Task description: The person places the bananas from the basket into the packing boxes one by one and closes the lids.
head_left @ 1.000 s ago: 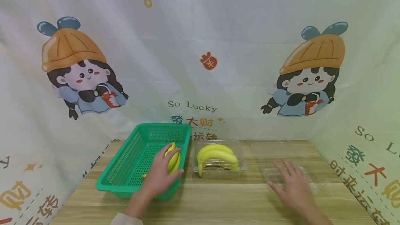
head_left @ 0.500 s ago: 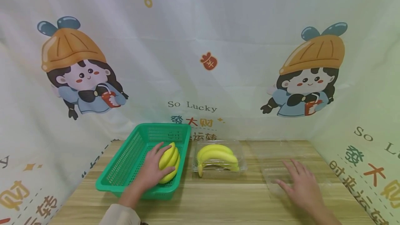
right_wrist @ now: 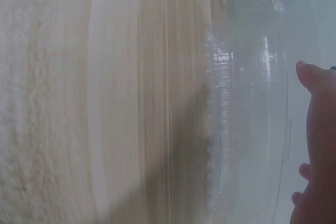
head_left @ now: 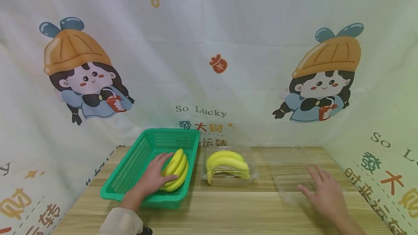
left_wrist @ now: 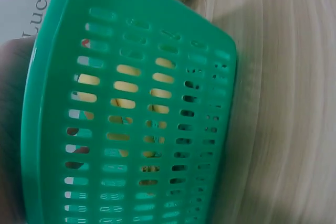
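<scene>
In the head view, my left hand (head_left: 153, 177) reaches into the green basket (head_left: 128, 171). Its thumb and fingers lie spread over a bunch of yellow bananas (head_left: 179, 168), touching it; the palm hides one end. In the left wrist view, the basket wall (left_wrist: 58, 3) covers most of the hand, and yellow shows through its slots. My right hand (head_left: 328, 197) has its fingers extended over the right side of an opened clear plastic box (head_left: 289, 186). The right wrist view shows that hand (right_wrist: 323, 124) beside the clear box (right_wrist: 247, 114), gripping nothing visible.
A second clear box (head_left: 251, 155) with bananas (head_left: 226, 160) inside stands between the basket and the opened box. All of it is on a wood-grain table (head_left: 222, 209). A printed cloth (head_left: 209, 93) hangs behind and at both sides.
My left hand has slid left across the banana bunch, uncovering more of it, while the bunch stays about where it was. My right hand has drifted right over the opened clear box.
</scene>
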A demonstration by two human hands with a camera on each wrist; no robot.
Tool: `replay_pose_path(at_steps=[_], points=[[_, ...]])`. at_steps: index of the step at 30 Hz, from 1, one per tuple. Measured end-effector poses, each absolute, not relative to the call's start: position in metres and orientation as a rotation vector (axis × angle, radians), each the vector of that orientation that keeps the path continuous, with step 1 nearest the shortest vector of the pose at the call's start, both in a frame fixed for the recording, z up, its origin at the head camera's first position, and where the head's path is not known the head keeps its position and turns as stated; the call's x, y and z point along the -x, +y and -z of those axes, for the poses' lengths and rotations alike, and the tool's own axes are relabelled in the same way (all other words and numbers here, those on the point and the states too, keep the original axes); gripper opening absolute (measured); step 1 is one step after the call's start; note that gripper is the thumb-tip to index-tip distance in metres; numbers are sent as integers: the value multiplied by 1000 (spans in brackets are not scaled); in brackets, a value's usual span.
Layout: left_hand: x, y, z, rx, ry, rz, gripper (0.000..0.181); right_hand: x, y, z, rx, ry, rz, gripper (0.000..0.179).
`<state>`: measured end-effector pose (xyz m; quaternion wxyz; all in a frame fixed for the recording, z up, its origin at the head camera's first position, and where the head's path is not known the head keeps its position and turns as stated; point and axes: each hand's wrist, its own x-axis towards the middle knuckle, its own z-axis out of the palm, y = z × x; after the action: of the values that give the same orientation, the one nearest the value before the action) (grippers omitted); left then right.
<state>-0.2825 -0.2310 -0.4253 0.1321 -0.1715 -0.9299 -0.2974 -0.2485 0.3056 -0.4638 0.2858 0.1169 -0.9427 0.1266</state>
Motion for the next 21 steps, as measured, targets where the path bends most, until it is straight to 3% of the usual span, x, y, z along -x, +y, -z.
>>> replay_pose_path(at_steps=[21], points=[[293, -245, 425, 422, -2933, 985, 86, 250, 334, 472, -64, -2614, -503, 71]])
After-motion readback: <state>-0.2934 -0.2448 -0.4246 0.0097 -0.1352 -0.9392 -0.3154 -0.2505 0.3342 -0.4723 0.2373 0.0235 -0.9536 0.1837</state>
